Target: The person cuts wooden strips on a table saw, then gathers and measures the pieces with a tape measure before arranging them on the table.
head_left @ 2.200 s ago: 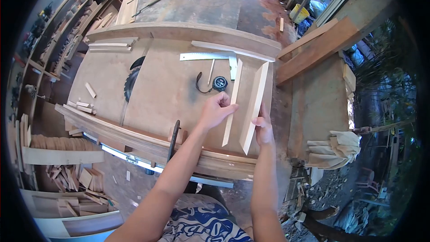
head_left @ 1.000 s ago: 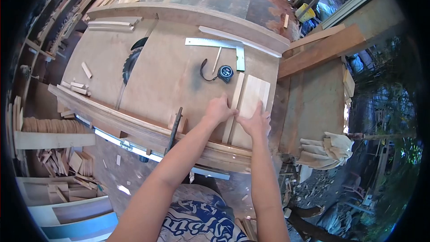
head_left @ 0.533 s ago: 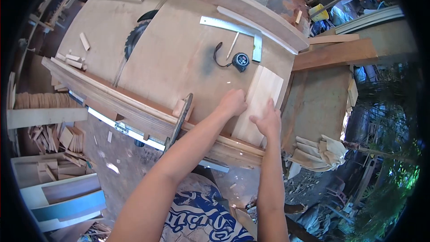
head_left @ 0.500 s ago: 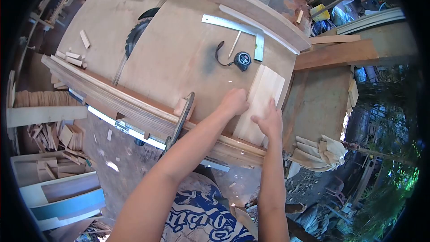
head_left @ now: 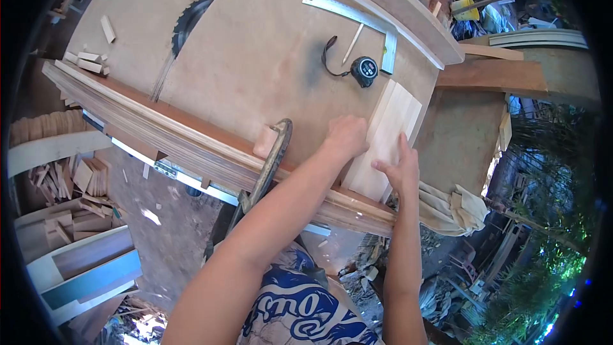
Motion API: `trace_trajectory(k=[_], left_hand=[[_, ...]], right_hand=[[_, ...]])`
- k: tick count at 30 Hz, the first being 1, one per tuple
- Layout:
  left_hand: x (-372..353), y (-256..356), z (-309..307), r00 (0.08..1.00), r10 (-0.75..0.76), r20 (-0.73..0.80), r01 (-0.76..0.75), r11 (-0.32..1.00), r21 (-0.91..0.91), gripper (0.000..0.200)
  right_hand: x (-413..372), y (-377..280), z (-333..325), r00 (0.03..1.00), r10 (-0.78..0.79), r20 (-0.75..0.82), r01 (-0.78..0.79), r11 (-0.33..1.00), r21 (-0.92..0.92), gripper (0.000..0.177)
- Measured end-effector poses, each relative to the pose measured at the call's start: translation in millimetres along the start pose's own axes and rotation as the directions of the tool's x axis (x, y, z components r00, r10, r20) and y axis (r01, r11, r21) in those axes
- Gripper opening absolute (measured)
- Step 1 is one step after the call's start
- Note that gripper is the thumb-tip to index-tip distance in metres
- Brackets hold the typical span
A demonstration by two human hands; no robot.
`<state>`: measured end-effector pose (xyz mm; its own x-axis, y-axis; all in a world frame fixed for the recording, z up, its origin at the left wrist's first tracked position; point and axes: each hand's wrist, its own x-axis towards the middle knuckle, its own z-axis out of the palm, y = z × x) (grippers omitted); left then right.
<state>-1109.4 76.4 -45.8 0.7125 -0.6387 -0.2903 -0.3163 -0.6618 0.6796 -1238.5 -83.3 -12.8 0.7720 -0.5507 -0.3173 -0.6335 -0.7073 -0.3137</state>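
Note:
Pale wooden boards (head_left: 391, 115), lying side by side or overlapping, rest at the right end of the saw table (head_left: 255, 76). My left hand (head_left: 348, 135) is closed at their left edge, its fingertips hidden. On the right edge, my right hand (head_left: 402, 163) grips the wood, thumb on top and fingers along the side. Beyond the boards sit a black tape measure (head_left: 364, 71) with a wrist strap, a pencil (head_left: 353, 43) and a metal try square (head_left: 348, 11).
A toothed circular saw blade (head_left: 186, 27) sticks up through the table at the left. Along the near side runs a wooden fence (head_left: 159, 124), with a clamp (head_left: 271, 153) beside my left forearm. Small offcuts (head_left: 89, 61) lie at the far left. A cloth (head_left: 453, 211) hangs at the right.
The view has shifted, so the table and tools sit differently in the frame. Both hands keep about the same places on the boards.

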Motion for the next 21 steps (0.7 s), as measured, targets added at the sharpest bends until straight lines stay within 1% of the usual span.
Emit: trace_trajectory(k=[2,4,8,10,14,15,17,19,20,21], left_hand=[[0,0,-1,1.000,0.006,-0.017,-0.006,1.000,0.024,0.025],[-1,2,-3,1.000,0.003,-0.016,-0.003,1.000,0.016,0.025],[-1,4,-6,1.000,0.002,-0.001,-0.002,0.999,0.033,0.025],[-2,5,-6,1.000,0.007,-0.001,-0.006,0.999,0.038,0.025],[-2,4,-8,1.000,0.029,0.004,-0.029,0.999,0.042,0.028],[-1,5,-10,1.000,0.029,0.004,-0.029,0.999,0.044,0.028],[0,7,-13,0.998,-0.017,0.063,0.016,1.000,0.020,0.031],[-2,10,-15,0.999,-0.023,0.050,0.021,0.999,0.026,0.034],[-3,10,-14,0.999,-0.028,0.032,0.027,0.999,0.033,0.037],[-3,10,-11,0.999,-0.026,0.040,0.025,0.999,0.035,0.037]], right_hand=[[0,3,2,1.000,0.004,-0.004,-0.004,1.000,0.005,0.122],[1,8,3,1.000,-0.025,-0.018,0.026,0.998,0.059,0.121],[1,7,4,1.000,0.000,-0.022,0.002,0.997,0.075,0.121],[3,13,8,0.998,-0.032,-0.056,0.037,0.995,0.087,0.121],[-2,6,5,0.997,-0.035,-0.067,0.041,0.996,0.080,0.118],[-3,4,5,0.997,-0.032,-0.065,0.036,0.997,0.072,0.115],[-3,7,7,0.998,-0.025,-0.062,0.029,0.998,0.064,0.112],[1,16,15,0.986,-0.070,-0.152,0.088,0.990,0.113,0.103],[4,16,13,0.986,-0.065,-0.151,0.082,0.990,0.114,0.103],[7,17,10,0.992,-0.020,-0.126,0.041,0.986,0.162,0.096]])
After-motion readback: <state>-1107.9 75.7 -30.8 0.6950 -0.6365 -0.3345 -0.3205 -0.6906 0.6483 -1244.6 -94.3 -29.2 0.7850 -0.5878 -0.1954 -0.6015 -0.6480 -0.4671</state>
